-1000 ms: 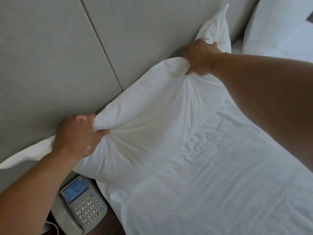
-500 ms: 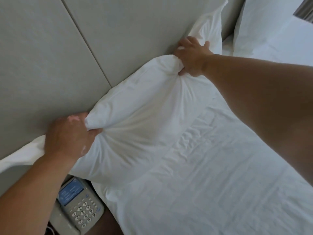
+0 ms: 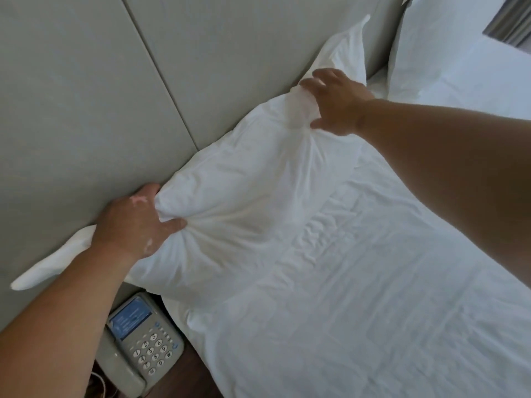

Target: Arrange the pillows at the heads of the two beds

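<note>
Your left hand pinches the pillow at its near end; your right hand lies spread, seemingly loose, at the far end. The pillow runs lengthwise along the headboard.

Soft, even daylight (slightly blurred); wide-angle bending at edges.

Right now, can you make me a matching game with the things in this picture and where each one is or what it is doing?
Things:
1. left hand
2. right hand
3. telephone
4. second pillow

States:
A. fingers spread, open on the near pillow
B. propped against the headboard, farther along
C. pinching a fold of the near pillow
D. down beside the bed, below the pillow

Pairs: 1-C, 2-A, 3-D, 4-B
</note>
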